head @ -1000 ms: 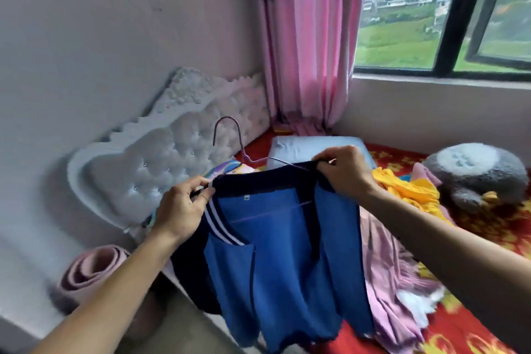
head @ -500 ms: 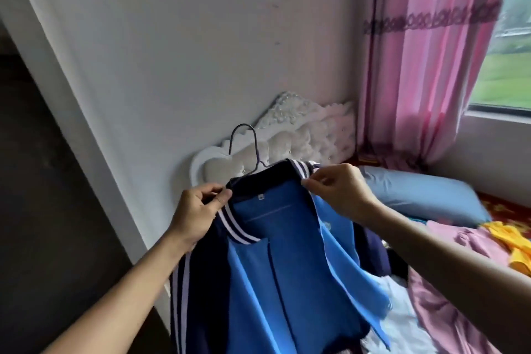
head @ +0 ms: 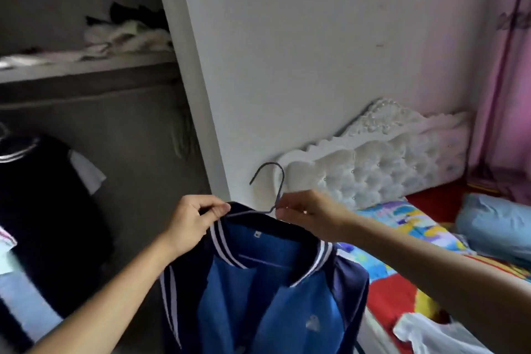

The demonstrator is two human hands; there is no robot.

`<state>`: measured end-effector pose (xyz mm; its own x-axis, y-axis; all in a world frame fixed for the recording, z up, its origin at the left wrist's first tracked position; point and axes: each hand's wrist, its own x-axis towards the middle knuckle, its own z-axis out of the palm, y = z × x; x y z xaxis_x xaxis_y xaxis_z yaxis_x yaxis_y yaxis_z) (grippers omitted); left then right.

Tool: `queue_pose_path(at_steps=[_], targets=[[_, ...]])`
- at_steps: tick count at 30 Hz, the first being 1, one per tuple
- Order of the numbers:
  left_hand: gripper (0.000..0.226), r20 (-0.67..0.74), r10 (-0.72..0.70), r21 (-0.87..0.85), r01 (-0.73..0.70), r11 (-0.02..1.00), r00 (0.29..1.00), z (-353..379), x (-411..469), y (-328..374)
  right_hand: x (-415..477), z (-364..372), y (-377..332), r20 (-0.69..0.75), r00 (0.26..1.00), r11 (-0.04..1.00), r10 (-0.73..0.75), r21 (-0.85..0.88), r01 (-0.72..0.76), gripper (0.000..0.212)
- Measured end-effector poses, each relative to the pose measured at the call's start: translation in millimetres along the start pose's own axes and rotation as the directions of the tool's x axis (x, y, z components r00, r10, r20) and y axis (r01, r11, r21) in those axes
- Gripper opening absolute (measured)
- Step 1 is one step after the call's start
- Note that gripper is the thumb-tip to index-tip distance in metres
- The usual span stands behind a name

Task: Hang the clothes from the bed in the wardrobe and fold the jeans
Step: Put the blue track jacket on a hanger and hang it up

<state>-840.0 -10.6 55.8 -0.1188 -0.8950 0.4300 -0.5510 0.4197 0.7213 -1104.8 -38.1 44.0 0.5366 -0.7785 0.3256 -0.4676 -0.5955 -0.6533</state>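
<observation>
A blue jacket (head: 267, 296) with a navy, white-striped collar hangs on a thin wire hanger (head: 271, 184), held up in front of me. My left hand (head: 191, 221) pinches the collar's left side. My right hand (head: 309, 214) pinches the hanger's neck at the collar's right side. The open wardrobe (head: 86, 72) is to the left, with a dark garment (head: 43, 210) hanging inside. The bed (head: 402, 290) with its red cover lies to the right.
The wardrobe's white side panel (head: 201, 109) stands between wardrobe and bed. Crumpled clothes (head: 126, 34) lie on its upper shelf. A tufted white headboard (head: 379, 169), a blue pillow (head: 494, 227), a white garment (head: 431, 336) and a pink curtain (head: 505, 95) are to the right.
My view has swung left from the bed and window to the wardrobe. Both hands carried the jacket on its hanger leftward, and my right hand shifted onto the hanger's neck.
</observation>
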Motion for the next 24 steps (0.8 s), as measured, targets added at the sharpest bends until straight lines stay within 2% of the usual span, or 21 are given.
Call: queue_pose_path(at_steps=[5, 10, 14, 18, 21, 24], targets=[[0.011, -0.169, -0.104, 0.208, 0.139, 0.968, 0.980, -60.0, -21.8, -35.3, 46.2, 23.3, -16.9, -0.002, 0.996, 0.975, -0.086, 0.204, 0.085, 0.019], [0.012, -0.347, -0.132, 0.224, 0.219, 0.950, 0.929, -69.1, -46.3, -48.6, 88.8, 52.7, -45.0, 0.075, 0.980, 0.936, -0.185, 0.316, 0.153, 0.020], [0.016, -0.413, -0.214, 0.192, 0.314, 0.930, 0.885, -87.2, -60.8, -66.9, 110.8, 87.8, -55.9, 0.138, 0.981, 0.892, -0.137, 0.447, 0.062, 0.021], [0.022, -0.517, -0.302, 0.181, 0.447, 0.876, 0.801, -129.1, -71.2, -102.4, 144.5, 115.2, -74.9, 0.163, 0.986, 0.838, 0.032, 0.534, -0.115, 0.020], [0.021, -0.501, -0.427, 0.147, 0.560, 0.816, 0.753, -168.3, -81.5, -131.5, 173.6, 134.0, -90.6, 0.209, 0.969, 0.785, 0.130, 0.575, -0.230, 0.019], [0.012, -0.458, -0.463, 0.173, 0.588, 0.790, 0.758, -208.6, -85.4, -163.8, 204.9, 153.5, -109.5, 0.209, 0.965, 0.790, 0.157, 0.560, -0.249, 0.018]])
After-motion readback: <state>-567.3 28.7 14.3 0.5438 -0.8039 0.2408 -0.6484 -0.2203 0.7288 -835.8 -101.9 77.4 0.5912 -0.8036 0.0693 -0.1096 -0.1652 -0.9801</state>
